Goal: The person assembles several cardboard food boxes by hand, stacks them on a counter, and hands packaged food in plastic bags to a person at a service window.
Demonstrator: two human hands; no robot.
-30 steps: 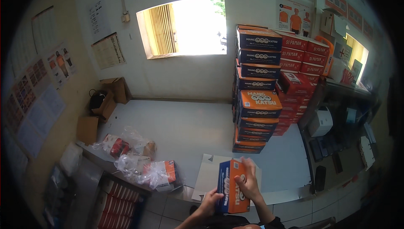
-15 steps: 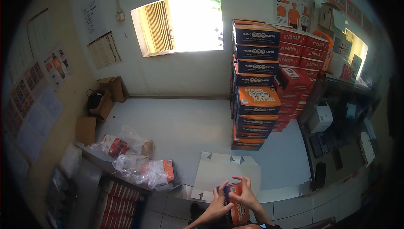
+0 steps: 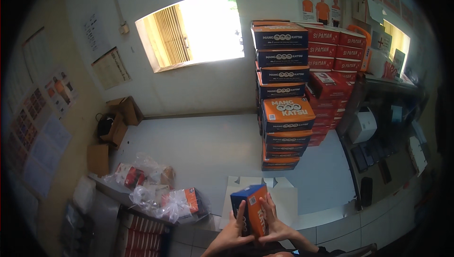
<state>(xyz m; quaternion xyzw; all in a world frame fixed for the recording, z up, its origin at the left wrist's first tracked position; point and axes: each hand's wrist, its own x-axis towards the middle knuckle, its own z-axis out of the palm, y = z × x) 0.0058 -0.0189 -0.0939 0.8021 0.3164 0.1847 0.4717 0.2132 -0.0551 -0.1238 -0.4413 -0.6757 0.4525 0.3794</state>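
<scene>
Between my two hands, close in front of my body, stands an orange and navy cardboard food box (image 3: 256, 204), tilted with its blue end facing up and away. My left hand (image 3: 231, 231) presses its navy side, fingers reaching up along it. On the orange face lie the fingers of my right hand (image 3: 278, 226). The thumbs are near the box's lower part; its bottom is partly hidden by my hands. Behind the box, a flat, unfolded pale carton sheet (image 3: 283, 199) with cut notches lies at the table's near edge.
A tall stack of orange and navy boxes (image 3: 285, 74) stands on the white table (image 3: 198, 139), beside stacked red boxes (image 3: 326, 87). Plastic-bagged packages (image 3: 182, 204) lie at the near left, with brown cartons (image 3: 98, 159) beyond. A dark counter at right holds a white device (image 3: 363, 127).
The box has been raised and turned so its blue end shows more. Both hands have shifted from its upper end to gripping its sides. The view has tilted slightly.
</scene>
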